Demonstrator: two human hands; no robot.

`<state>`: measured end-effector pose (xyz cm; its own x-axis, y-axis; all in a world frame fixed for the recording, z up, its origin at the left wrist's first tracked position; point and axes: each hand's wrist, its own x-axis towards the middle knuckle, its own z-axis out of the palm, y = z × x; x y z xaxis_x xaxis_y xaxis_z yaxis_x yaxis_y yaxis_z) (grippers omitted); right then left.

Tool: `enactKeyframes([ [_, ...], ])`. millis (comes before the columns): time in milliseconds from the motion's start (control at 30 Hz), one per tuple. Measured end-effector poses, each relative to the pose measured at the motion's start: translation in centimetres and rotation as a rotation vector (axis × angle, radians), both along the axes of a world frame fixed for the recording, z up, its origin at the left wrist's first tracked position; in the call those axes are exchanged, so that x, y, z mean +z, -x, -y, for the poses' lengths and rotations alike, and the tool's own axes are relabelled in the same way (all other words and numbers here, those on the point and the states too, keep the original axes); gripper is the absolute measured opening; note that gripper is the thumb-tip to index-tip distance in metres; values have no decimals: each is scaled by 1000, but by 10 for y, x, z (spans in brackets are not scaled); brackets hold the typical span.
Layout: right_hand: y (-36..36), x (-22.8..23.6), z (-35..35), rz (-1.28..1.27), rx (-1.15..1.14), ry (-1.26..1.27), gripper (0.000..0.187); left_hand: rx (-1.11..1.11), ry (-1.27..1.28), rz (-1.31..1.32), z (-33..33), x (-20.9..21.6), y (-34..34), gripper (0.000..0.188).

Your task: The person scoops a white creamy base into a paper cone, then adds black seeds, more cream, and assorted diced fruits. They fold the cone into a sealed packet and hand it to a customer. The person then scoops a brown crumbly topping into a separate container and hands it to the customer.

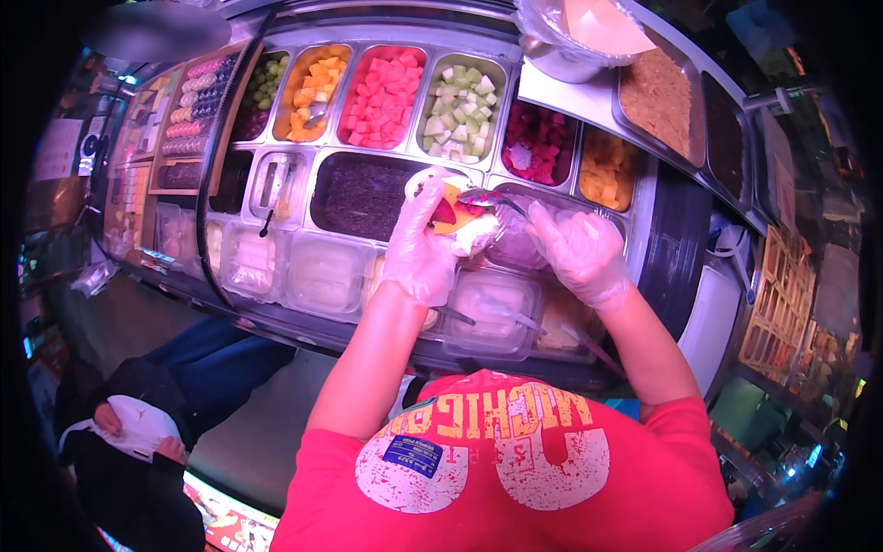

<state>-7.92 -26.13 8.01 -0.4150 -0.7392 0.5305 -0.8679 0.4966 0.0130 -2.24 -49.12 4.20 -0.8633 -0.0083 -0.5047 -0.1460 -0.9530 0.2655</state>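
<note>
My left hand [418, 244], in a clear plastic glove, is closed around a small filled dessert [452, 213] above the trays. Yellow and dark red pieces and a white, creamy part show in it; its underside is hidden by my fingers. My gloved right hand [581, 250] grips the handle of a metal spoon [480, 197]. The spoon's bowl is at the dessert's upper right side, over the red pieces. Below my hands lie a steel tray of dark purple grainy food [354, 193] and a tray of paler purple food [517, 247].
Behind stand trays of green grapes [264, 85], yellow cubes [317, 87], pink cubes [384, 87], pale green cubes [462, 109], dark red cubes [541, 147] and orange-yellow pieces [607, 170]. Clear-lidded tubs [326, 271] line the front. A lined metal bowl [575, 60] stands back right. A person [138, 432] is at lower left.
</note>
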Motion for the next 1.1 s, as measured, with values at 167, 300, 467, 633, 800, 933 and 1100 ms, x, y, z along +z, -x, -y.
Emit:
enactKeyframes([
  [167,-15,-5,22,319,-159,83,26,0,-20,-53,17,-6,-11,43],
  [300,-30,-18,40,844,-235,482,18,-8,20,-126,27,-11,-14,45],
  [467,-24,-10,52,1235,-319,654,20,-46,-49,-126,43,-27,-7,49],
  [633,11,-17,50,1432,-729,770,23,-25,17,20,49,-19,6,50],
  [800,83,-84,-10,1053,-1038,22,28,-104,259,39,72,-15,12,42],
  [933,118,-91,41,379,-614,-193,22,-152,227,44,94,-14,18,47],
  [1100,178,-153,126,631,-280,-308,17,-156,222,16,106,-11,33,50],
])
